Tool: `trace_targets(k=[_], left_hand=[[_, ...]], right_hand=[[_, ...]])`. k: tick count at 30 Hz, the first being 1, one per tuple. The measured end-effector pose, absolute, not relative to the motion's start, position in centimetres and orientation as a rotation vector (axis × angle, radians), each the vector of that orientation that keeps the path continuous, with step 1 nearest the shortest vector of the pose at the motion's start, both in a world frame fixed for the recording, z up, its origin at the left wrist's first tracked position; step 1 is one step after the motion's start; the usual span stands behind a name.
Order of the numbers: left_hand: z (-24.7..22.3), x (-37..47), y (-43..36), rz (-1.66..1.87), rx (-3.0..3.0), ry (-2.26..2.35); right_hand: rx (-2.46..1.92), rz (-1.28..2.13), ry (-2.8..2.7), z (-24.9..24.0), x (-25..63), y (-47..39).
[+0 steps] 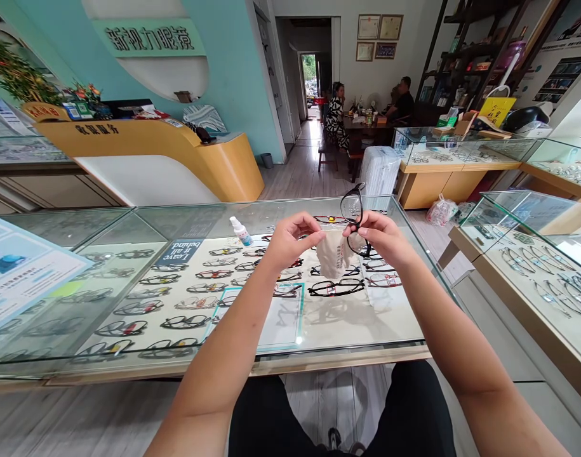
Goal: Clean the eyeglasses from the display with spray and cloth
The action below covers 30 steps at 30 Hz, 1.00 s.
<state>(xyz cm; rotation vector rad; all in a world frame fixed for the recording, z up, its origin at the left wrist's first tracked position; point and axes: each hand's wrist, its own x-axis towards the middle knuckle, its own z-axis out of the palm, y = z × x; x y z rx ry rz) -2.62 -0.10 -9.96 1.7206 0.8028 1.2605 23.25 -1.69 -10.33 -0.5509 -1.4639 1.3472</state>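
Above the glass display case, my right hand point(384, 236) pinches a pair of black-framed glasses point(351, 204), which stands on end with one lens above the fingers and the other below. A beige lens cloth point(332, 255) with small printed characters hangs between my hands. The fingers of my left hand point(296, 240) are closed on the cloth's upper left corner. Its right edge reaches the fingers of my right hand; whether they grip it too I cannot tell. On the glass, left of my left hand, a white spray bottle point(241, 231) stands upright.
Rows of glasses point(336, 287) lie inside the glass display case point(195, 206). A printed sheet point(28, 273) juts in at the left. Another glass case point(547, 254) stands at the right. Farther back are a wooden counter point(228, 165), a silver suitcase point(380, 170) and two seated people point(336, 114).
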Motion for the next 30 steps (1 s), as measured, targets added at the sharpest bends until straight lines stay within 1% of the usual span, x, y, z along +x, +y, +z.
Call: trace_targets(k=[12,20,30], left_hand=[[-8.9,-3.0,-0.7,1.171,1.269,0.583],[-8.7,-2.7,-0.9,1.189,1.205,0.609],[-8.6,-2.2,-0.9,1.297,1.115,0.62]], right_hand=[[-0.581,1.372,-1.524,-10.2,23.0,-1.9],[-0.577,1.47,-1.285,-9.9,22.7,-2.2],[-0.465,1.639,-1.16,-11.3,21.3,-1.8]])
